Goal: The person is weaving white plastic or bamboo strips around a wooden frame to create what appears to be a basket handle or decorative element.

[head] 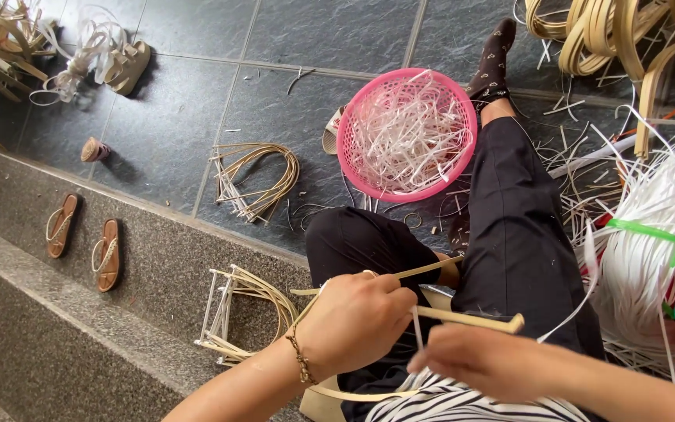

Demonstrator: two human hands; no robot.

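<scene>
Your left hand [357,316] curled tight around the tan cane frame [470,319] over your lap. Your right hand [482,361] pinched a thin white strip [416,327] beside it. The round pink basket [351,160] sat at twelve o'clock.

Hands meet over the lap, with weaving stock spread on the floor all round.

The left hand [353,320] and right hand [486,361] sit side by side above the knees, both on a bent cane frame [470,318]. Ahead of the knees stands a basket [369,184] with strips in it. Left of the basket lies a loop bundle [263,176]; another bundle [240,312] rests on the step below it. A pair of sandals [83,238] lies further left on that step. A tied sheaf of strips [650,258] lies on the right.
</scene>
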